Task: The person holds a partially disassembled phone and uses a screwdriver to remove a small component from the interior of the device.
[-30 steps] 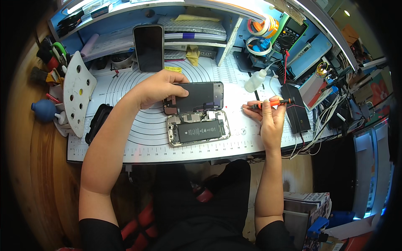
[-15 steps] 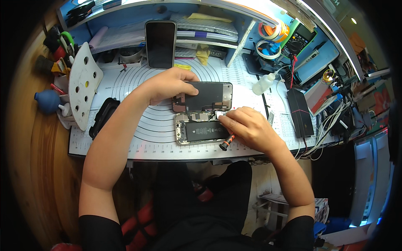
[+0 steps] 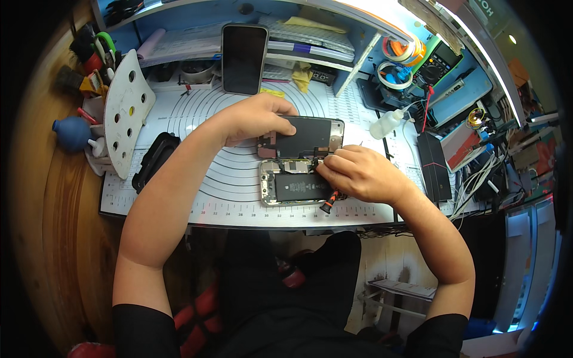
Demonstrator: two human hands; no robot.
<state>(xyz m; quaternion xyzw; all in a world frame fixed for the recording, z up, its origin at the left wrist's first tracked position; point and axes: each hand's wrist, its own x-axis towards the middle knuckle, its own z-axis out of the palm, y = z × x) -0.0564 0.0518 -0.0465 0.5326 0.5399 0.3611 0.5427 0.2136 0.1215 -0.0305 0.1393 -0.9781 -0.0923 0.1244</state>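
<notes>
- Resting on a white work mat [image 3: 197,173] with ring markings, an opened phone body [image 3: 295,186] lies face up with its dark battery showing, just in front of the person at the near edge of the bench.
- Its lifted screen [image 3: 310,136] is propped just behind the body, touching it along one long edge.
- The left hand [image 3: 259,116] lies over the left end of the screen, fingers curled down onto it and holding it steady.
- The right hand [image 3: 358,173] is pressed together around a small screwdriver [image 3: 328,204] with a red and black handle, whose tip is hidden under the fingers at the upper right of the phone body.
- A second phone [image 3: 245,51] leans upright against the back shelf.
- A blue air blower [image 3: 70,132] sits at the far left, well apart from the hands.
- A small clear squeeze bottle [image 3: 387,123] stands to the right of the screen.
</notes>
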